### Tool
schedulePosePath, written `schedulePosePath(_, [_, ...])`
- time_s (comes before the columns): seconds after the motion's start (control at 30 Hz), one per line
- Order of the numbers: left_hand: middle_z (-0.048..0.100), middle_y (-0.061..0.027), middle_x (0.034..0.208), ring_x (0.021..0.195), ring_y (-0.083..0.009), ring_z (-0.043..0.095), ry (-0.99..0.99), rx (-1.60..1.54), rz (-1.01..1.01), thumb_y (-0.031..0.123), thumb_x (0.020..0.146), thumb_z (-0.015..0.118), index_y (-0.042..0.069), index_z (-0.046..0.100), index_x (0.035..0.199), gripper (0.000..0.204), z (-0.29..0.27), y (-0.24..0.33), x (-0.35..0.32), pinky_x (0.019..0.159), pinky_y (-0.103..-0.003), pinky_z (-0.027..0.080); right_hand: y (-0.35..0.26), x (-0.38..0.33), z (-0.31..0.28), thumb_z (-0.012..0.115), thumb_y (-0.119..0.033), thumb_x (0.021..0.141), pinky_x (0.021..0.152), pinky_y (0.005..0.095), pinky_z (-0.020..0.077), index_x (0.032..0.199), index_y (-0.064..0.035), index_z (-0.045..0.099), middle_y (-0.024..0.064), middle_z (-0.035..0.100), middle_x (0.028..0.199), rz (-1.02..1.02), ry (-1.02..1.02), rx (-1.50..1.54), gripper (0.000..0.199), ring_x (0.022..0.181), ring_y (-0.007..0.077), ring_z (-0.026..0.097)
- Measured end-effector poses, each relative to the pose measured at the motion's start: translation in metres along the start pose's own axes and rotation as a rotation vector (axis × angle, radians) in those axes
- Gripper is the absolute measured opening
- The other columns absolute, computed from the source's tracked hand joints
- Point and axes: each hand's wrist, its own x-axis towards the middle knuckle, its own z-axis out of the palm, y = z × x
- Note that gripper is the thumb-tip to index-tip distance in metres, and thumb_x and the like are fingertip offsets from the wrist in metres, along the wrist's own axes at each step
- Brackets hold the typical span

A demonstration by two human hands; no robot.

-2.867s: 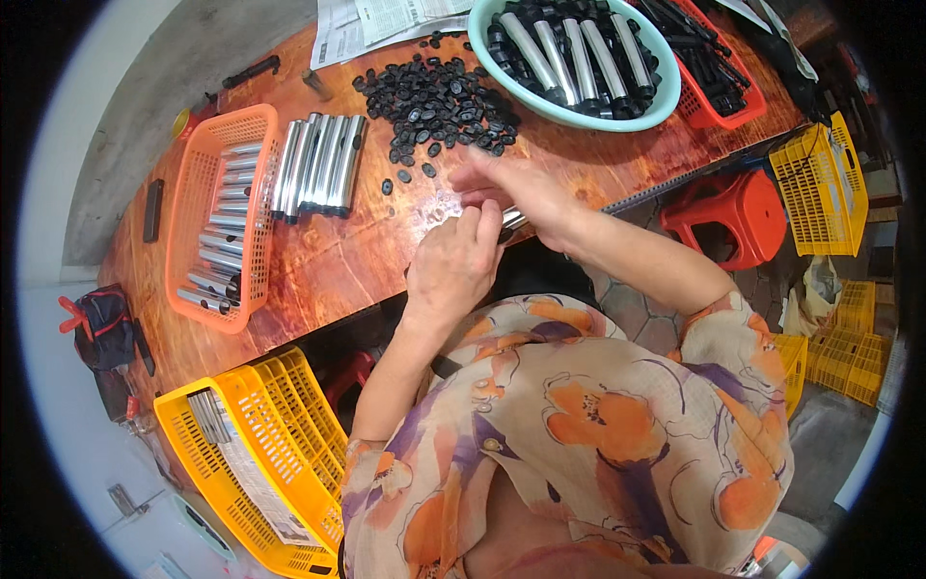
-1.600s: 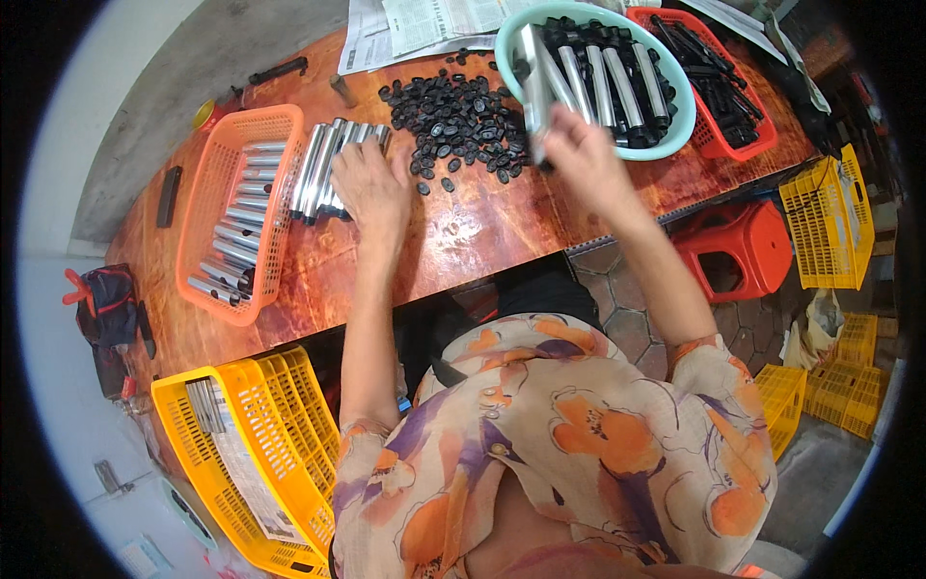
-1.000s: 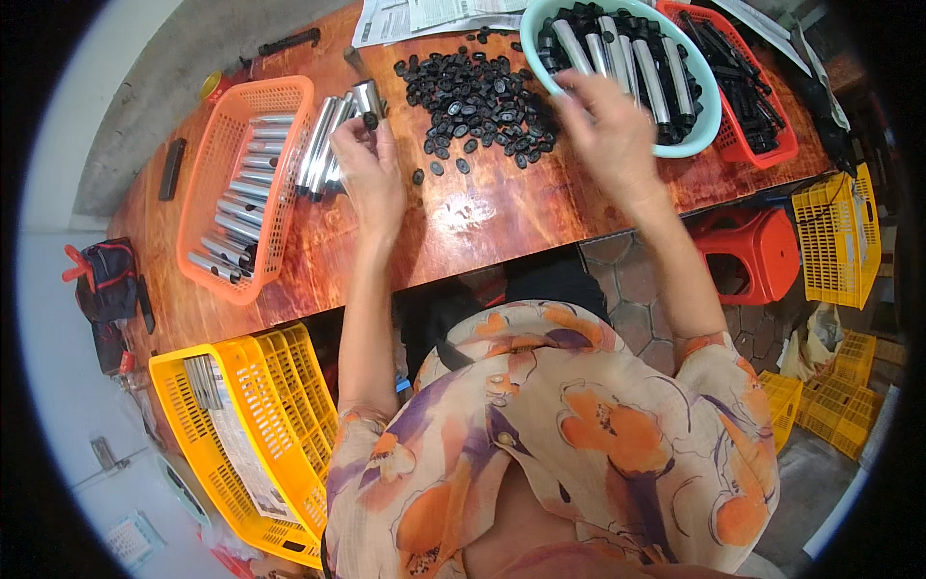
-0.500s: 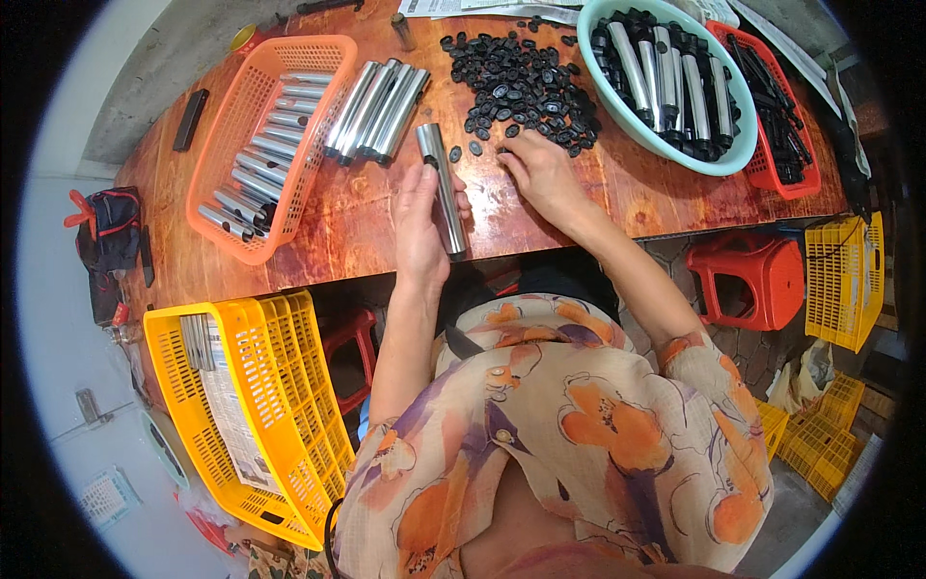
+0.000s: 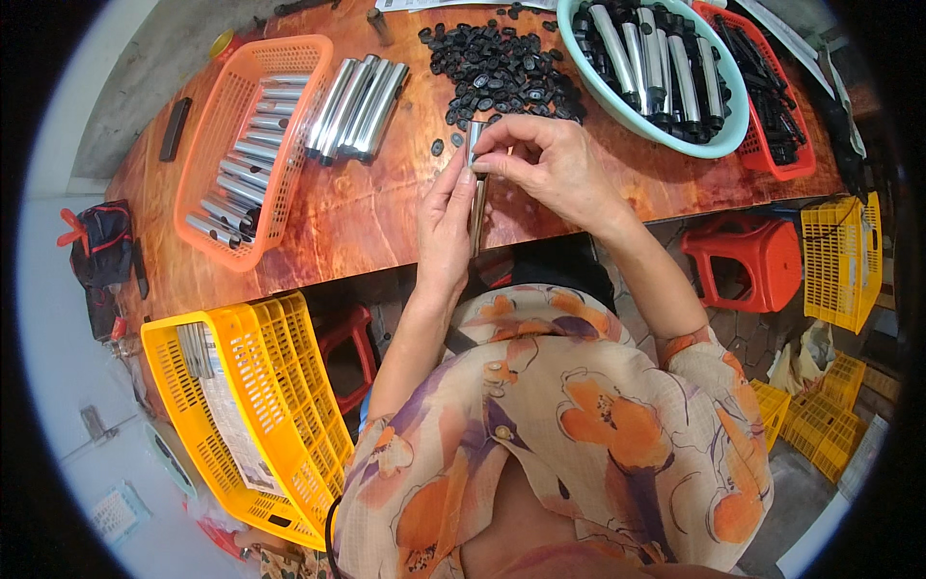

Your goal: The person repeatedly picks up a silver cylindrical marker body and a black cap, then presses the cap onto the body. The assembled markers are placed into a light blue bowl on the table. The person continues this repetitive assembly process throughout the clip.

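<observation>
My left hand (image 5: 446, 217) grips a silver metal tube (image 5: 477, 198) upright over the wooden table (image 5: 338, 207). My right hand (image 5: 545, 164) pinches at the tube's top end, fingers closed on a small black cap that is mostly hidden. A heap of black caps (image 5: 497, 68) lies just beyond both hands. A row of loose silver tubes (image 5: 357, 96) rests to the left of the heap.
An orange basket (image 5: 236, 145) with tubes stands at the table's left. A teal bowl (image 5: 666, 68) of capped tubes and a red tray (image 5: 772, 87) sit at the right. A yellow crate (image 5: 241, 405), red stools (image 5: 738, 265) and more yellow crates (image 5: 839, 261) are on the floor.
My left hand took a tube from the row and brought it back to the table's near edge. My right hand left the bowl, picked among the caps, and now meets the tube's end.
</observation>
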Motion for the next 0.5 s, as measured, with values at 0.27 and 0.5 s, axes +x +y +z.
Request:
schedulePosePath(0.27, [0.059,0.0025,0.083,0.065,-0.0036,0.053,-0.061,-0.060,-0.081,0.029,0.100,0.051,0.006,0.051,0.135,0.042,0.002,0.005,-0.005,0.058,-0.018,0.045,0.005,-0.009,0.008,0.068,-0.011,0.082,0.062,0.0296,0.0490,0.091,0.0009,0.068,0.0101,0.064,0.078,-0.125,0.098,-0.026,0.015,0.066,0.0185,0.062])
schedulePosePath(0.5, [0.058,0.0012,0.081,0.064,-0.0038,0.051,-0.070,-0.096,-0.060,0.031,0.100,0.049,0.004,0.057,0.122,0.035,0.009,0.006,-0.007,0.056,-0.018,0.044,0.015,-0.018,0.020,0.067,-0.005,0.085,0.056,0.0206,0.0483,0.093,0.0012,0.066,0.0016,0.063,0.079,0.124,0.136,0.432,0.010,0.064,0.0052,0.060])
